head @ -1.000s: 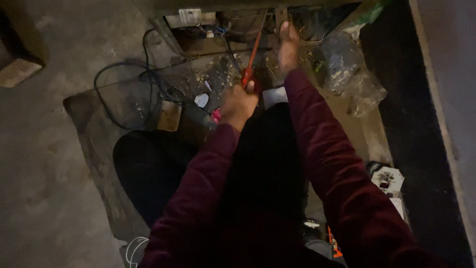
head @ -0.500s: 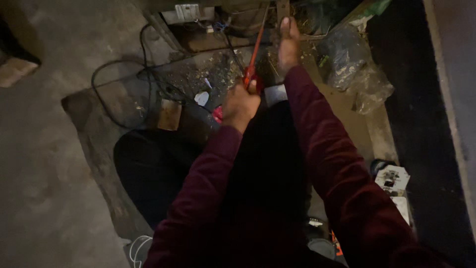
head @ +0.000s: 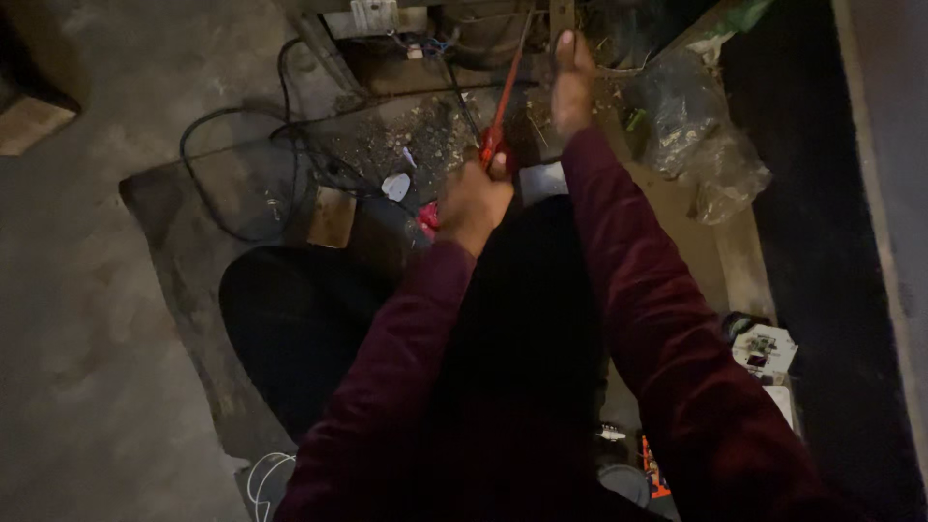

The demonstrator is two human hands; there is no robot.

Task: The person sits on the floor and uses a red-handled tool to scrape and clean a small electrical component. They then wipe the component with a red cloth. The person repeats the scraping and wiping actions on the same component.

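Note:
My left hand [head: 474,201] grips the handle of a long red screwdriver [head: 503,101]. Its shaft runs up and away toward a dark metal machine [head: 454,39] at the top of the view. My right hand [head: 572,82] reaches farther forward and rests against the machine's frame beside the screwdriver's tip; whether it holds anything is unclear. Both arms wear dark red sleeves. The floor under the hands is strewn with dirt and small debris.
Black cables [head: 242,164] loop over the concrete floor at the left. A crumpled clear plastic bag [head: 701,145] lies at the right. A wooden block [head: 331,217] sits near my knee. A small circuit board [head: 764,350] lies at the lower right.
The view has shifted slightly; my hands and the screwdriver stay in much the same place against the machine.

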